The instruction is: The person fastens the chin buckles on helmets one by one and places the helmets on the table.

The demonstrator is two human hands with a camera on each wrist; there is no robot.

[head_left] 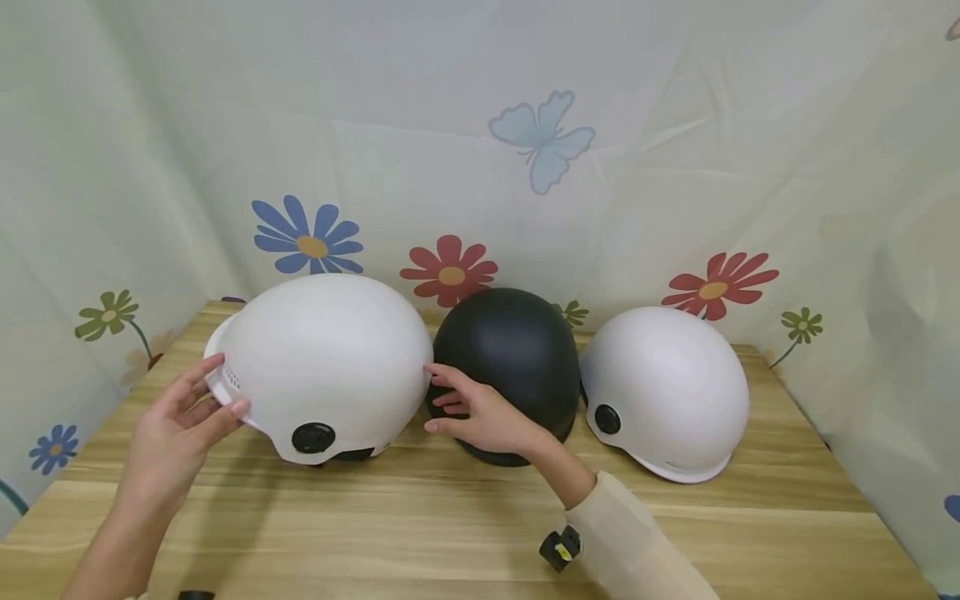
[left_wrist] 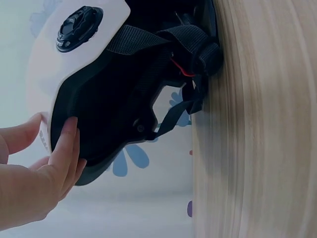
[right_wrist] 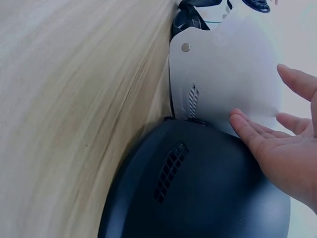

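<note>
At the left of the head view a white helmet (head_left: pixel 330 358) sits with its brim end raised off the table. My left hand (head_left: pixel 168 433) pinches that brim, thumb outside and fingertips against the dark inner edge, as the left wrist view shows. Black chin straps (left_wrist: pixel 136 39) hang beneath the shell onto the wood. My right hand (head_left: pixel 487 417) reaches over a black helmet (head_left: pixel 510 350) to the white helmet's rear. Its fingers are loosely extended, fingertips at the white shell (right_wrist: pixel 233 74), gripping nothing. A round black disc (head_left: pixel 313 437) marks the shell's side.
A second white helmet (head_left: pixel 675 383) stands right of the black one, close beside it. All rest on a wooden table (head_left: pixel 390 533). Behind hangs a pale curtain (head_left: pixel 420 133) printed with flowers and a butterfly. A small black device (head_left: pixel 561 548) is by the right sleeve.
</note>
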